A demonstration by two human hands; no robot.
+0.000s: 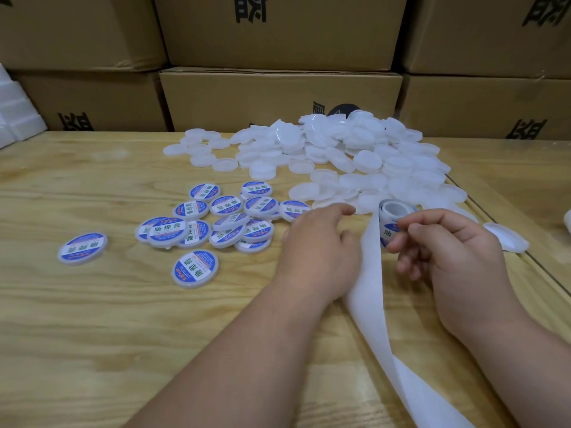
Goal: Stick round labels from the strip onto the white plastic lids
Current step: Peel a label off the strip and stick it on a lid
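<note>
Between right fingers [401,225], round label [387,236].

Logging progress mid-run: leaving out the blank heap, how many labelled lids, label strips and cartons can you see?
Labelled lids: at least 15 (some overlap)
Strip: 1
Cartons: 6
Total: at least 22

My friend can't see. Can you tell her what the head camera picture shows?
A right hand pinches a round label on a white strip, while the left hand reaches flat over a wooden table. Labelled lids lie to the left, and plain lids are heaped behind, before cardboard boxes.
</note>
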